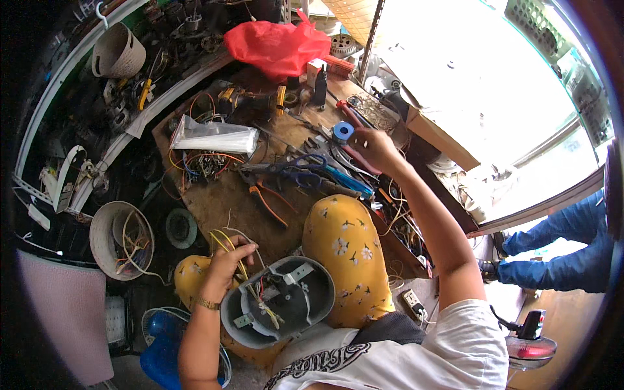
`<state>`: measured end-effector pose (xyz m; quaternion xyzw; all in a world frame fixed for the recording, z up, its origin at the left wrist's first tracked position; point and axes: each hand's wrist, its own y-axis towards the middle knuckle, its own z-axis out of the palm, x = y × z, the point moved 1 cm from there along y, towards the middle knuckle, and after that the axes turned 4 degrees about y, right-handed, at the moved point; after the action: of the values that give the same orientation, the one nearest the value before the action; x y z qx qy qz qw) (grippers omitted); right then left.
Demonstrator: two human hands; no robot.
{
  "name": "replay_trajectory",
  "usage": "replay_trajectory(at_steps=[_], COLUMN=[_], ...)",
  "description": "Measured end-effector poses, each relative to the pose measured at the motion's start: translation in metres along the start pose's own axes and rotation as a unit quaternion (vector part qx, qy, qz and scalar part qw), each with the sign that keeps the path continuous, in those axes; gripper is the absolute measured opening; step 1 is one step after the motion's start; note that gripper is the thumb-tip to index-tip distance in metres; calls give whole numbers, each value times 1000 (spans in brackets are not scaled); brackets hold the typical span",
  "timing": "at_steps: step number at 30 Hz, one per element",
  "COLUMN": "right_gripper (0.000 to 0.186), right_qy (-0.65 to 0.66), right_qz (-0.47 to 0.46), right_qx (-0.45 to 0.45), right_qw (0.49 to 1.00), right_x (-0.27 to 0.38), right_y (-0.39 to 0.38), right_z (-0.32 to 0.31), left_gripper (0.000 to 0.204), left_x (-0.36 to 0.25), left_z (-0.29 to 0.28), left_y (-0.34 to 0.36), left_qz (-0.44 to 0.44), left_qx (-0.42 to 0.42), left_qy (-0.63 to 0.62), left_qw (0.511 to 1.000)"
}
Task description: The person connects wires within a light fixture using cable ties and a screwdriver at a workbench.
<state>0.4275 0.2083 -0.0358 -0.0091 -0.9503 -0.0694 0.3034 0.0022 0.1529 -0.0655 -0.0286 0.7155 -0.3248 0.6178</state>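
My left hand (233, 265) is closed round several yellow wires (225, 242), beside a grey oval housing (311, 308) that rests in my lap. Inside the housing are metal brackets and loose wire ends, with a short red wire among them. Over the far side of the wooden worktop, my right hand (376, 151) has its fingers curled in next to a roll of blue tape (343, 130). A red-handled tool (361, 160) lies just below it. Whatever those fingers hold, if anything, is hidden.
Orange-handled pliers (268, 203), blue-handled scissors (305, 170), a yellow-black power drill (250, 101) and a bag of white cable ties (216, 138) lie on the worktop (231, 195). A red plastic bag (276, 49) is behind. A bucket with wires (117, 260) stands left. Someone's jeans (559, 250) show right.
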Motion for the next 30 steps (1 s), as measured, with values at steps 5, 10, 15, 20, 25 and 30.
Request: replay_trajectory(at_steps=[5,10,15,20,25,30], right_gripper=[15,31,42,37,27,33], right_qy=[-35,-146,-106,-88,-12,-95], right_qz=[-119,11,-82,-140,5,100], right_qx=[-53,127,61,46,-159,-178], right_qw=[991,981,989,985,987,974], right_x=[-26,-13,13,-8,-7,-23], right_y=[16,28,-29,-40,-37,-30], right_z=[28,66,67,65,42,33], left_gripper=[12,23,54,33,26,34], left_x=[-13,-18,-64,-169,-185,-163], left_z=[5,-5,-51,-42,29,94], left_y=[1,-5,-34,-22,108,249], left_qz=[-11,-12,-181,-148,274,242], left_qx=[-8,18,170,87,53,54], left_qy=[3,78,367,555,418,507], left_qw=[1000,997,897,814,865,825])
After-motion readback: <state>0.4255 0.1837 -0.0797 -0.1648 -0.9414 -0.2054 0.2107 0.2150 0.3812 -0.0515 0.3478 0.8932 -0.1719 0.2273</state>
